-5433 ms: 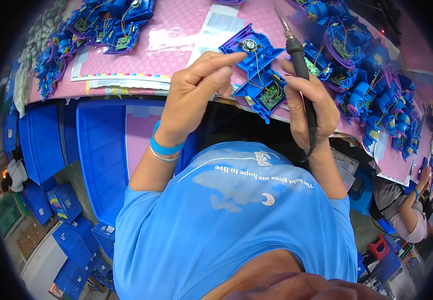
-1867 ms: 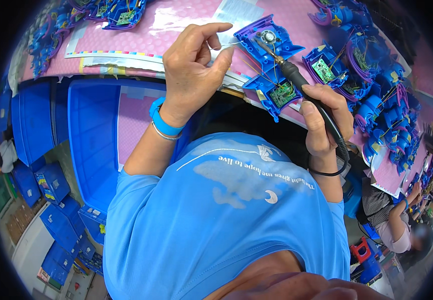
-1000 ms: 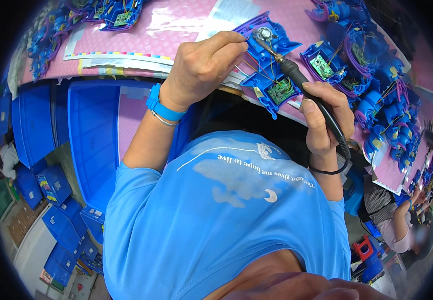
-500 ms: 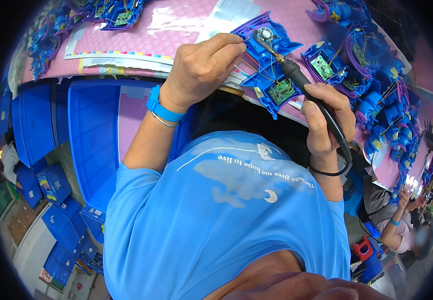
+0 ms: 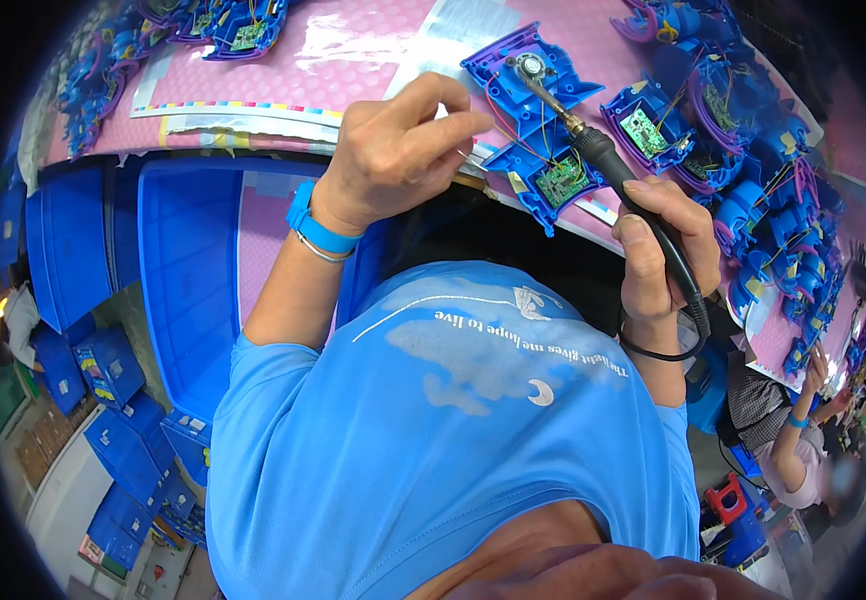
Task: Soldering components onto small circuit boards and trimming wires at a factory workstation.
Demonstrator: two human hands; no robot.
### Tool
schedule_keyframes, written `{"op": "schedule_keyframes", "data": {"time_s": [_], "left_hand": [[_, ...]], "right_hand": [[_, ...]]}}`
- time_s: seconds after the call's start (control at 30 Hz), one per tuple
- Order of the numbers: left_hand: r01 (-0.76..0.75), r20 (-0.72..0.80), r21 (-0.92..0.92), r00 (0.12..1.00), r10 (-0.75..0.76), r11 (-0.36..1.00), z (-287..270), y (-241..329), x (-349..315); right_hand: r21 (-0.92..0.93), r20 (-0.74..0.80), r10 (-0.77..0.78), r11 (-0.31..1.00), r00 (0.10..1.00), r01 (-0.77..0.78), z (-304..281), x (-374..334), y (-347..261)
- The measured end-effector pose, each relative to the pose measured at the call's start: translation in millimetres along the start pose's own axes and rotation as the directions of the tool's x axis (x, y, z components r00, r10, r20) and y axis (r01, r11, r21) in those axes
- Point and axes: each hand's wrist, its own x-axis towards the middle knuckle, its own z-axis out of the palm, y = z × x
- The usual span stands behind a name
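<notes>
My right hand (image 5: 668, 245) is wrapped round the black handle of a soldering iron (image 5: 608, 160). Its metal tip reaches up to a small round metal-faced part (image 5: 530, 67) set in a blue and purple plastic housing (image 5: 513, 95); whether they touch is hard to tell. Thin red and yellow wires run from there to a green circuit board (image 5: 561, 183) in a second blue shell half, by the table's near edge. Left of these halves, my left hand (image 5: 398, 155) is closed in a pinch, apart from the housing. A thin strand shows below its fingers, too fine to name.
Many similar blue housings with boards and wires (image 5: 753, 200) are heaped on the right; more (image 5: 243, 35) lie far left. Pink sheeting (image 5: 333, 50) covers the table (image 5: 253, 120). A blue bin (image 5: 188, 280) stands below its edge. Another person (image 5: 798, 450) works at the right.
My left hand has drawn back from the housing, down and slightly left, its fingers curled more. My right hand and the iron have shifted slightly right and down.
</notes>
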Motion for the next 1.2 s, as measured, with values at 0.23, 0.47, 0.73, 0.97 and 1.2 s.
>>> {"op": "schedule_keyframes", "data": {"time_s": [0.23, 0.47, 0.73, 0.97, 1.2], "left_hand": [[-0.057, 0.116, 0.051, 0.992, 0.051, 0.997, 7, 1, -4], [-0.203, 0.041, 0.122, 0.979, 0.199, 0.972, 5, 12, 5], [-0.076, 0.084, 0.136, 0.994, 0.065, 0.988, 16, 7, 14], [-0.076, 0.078, 0.115, 0.995, 0.068, 0.990, 20, 3, 15], [-0.091, 0.053, 0.115, 0.995, 0.085, 0.989, 24, -1, 14]], "right_hand": [[0.009, -0.028, 0.014, 1.000, 1.000, -0.013, -4, -4, 3], [0.017, -0.063, 0.037, 0.999, 0.997, -0.036, -7, -5, 5], [-0.001, -0.054, 0.043, 0.999, 0.998, -0.044, -5, -1, 7], [0.008, -0.051, 0.096, 0.995, 0.994, -0.096, -3, 1, 8], [-0.004, -0.034, 0.089, 0.996, 0.995, -0.089, -2, 3, 8]]}}
